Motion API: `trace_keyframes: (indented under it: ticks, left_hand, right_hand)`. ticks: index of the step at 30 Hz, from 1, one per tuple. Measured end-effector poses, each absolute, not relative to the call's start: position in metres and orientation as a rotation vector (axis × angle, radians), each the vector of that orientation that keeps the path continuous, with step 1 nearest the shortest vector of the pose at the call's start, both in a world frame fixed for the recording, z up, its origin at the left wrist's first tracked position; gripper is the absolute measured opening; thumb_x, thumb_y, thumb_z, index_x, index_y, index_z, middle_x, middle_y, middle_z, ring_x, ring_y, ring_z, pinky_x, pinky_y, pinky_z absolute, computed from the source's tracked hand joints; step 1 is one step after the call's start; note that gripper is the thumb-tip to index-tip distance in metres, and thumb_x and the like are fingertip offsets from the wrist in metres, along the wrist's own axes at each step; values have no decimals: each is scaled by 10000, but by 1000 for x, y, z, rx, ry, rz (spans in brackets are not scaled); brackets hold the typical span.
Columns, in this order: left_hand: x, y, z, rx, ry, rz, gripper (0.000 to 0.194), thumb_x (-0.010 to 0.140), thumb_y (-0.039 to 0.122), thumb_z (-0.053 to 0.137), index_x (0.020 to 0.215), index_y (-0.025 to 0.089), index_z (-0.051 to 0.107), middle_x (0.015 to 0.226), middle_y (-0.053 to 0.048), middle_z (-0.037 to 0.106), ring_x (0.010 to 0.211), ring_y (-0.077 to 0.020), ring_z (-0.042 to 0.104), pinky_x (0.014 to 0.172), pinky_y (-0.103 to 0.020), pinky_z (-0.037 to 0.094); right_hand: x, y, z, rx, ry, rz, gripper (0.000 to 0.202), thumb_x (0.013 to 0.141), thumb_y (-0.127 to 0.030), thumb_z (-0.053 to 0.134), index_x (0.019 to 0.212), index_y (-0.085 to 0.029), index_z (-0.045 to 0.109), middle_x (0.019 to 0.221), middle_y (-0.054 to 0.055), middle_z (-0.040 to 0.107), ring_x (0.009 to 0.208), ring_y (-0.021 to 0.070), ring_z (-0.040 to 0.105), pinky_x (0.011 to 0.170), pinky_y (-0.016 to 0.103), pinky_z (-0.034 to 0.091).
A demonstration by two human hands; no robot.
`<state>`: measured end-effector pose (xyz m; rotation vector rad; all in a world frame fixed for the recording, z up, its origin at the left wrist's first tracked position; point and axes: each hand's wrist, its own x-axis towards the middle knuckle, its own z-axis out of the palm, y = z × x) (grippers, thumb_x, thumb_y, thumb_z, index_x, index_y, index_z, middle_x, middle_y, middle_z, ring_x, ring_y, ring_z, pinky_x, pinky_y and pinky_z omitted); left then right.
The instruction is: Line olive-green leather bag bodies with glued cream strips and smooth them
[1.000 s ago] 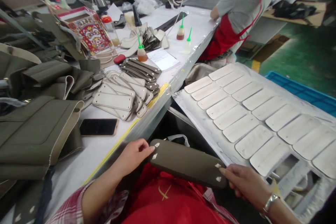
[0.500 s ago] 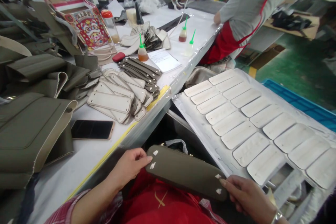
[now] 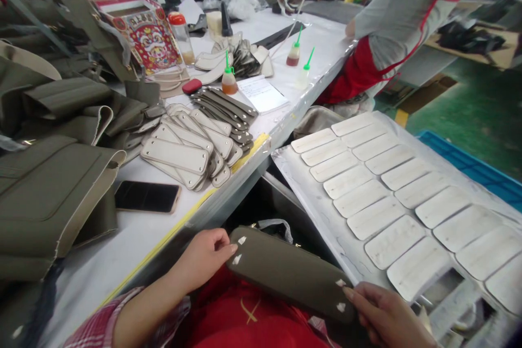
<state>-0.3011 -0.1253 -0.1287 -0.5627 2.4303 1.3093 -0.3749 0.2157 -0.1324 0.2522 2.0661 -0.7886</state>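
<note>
A long olive-green leather panel [image 3: 289, 269] with rounded corners is held between my two hands, just above my red apron [image 3: 248, 315]. White patches show near both of its ends. My left hand [image 3: 210, 255] pinches the left end, thumb on top. At the opposite end, my right hand [image 3: 379, 307] grips the edge between thumb and fingers. To the right lies a board [image 3: 322, 217] with rows of pale panels [image 3: 369, 215]. On the table, a pile of similar pale panels with small metal studs [image 3: 175, 152] sits beside a stack of dark green strips [image 3: 224, 106].
A phone [image 3: 147, 197] and folded green leather pieces [image 3: 57, 190] lie on the table at left. Green-tipped bottles [image 3: 229, 82], a paper sheet [image 3: 263, 93] and a printed box [image 3: 150, 38] stand farther back. Another person in a red apron [image 3: 359, 76] is at the far right.
The view has shifted slightly, so the table and board appear a little farther right. Both hands keep their hold on the leather panel, which stays nearly in place.
</note>
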Motion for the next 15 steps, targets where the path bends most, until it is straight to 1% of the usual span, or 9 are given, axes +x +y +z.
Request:
trace_keyframes:
  ticks: [4, 7, 13, 15]
  left_hand:
    - [-302, -124, -128, -547, 2497, 1222, 273, 757, 380, 503, 591, 164, 489, 570, 28, 515, 573, -122, 454, 536, -225, 313]
    - [-303, -124, -126, -538, 2531, 1169, 271, 750, 380, 509, 586, 165, 491, 558, 28, 518, 557, -120, 453, 528, -226, 306]
    - [-306, -127, -124, -442, 2581, 1033, 294, 739, 409, 521, 573, 171, 472, 533, 36, 499, 531, -116, 452, 510, -229, 300]
    - [-303, -130, -123, -385, 2607, 962, 287, 746, 431, 509, 612, 179, 476, 550, 36, 501, 543, -125, 472, 514, -234, 318]
  right_hand:
    - [-375, 213, -129, 269, 2056, -811, 467, 630, -657, 447, 599, -192, 423, 454, -48, 449, 350, 70, 417, 377, 193, 238]
    - [-375, 210, -124, 232, 2081, -796, 453, 636, -643, 446, 591, -193, 425, 455, -43, 452, 362, 75, 431, 381, 196, 264]
    - [-378, 210, -123, 101, 2157, -728, 398, 718, -572, 425, 612, -190, 458, 475, -29, 488, 374, 82, 462, 374, 195, 305]
    - [-376, 211, -122, 79, 2193, -722, 368, 757, -522, 427, 626, -181, 479, 485, -26, 506, 376, 77, 469, 378, 186, 322]
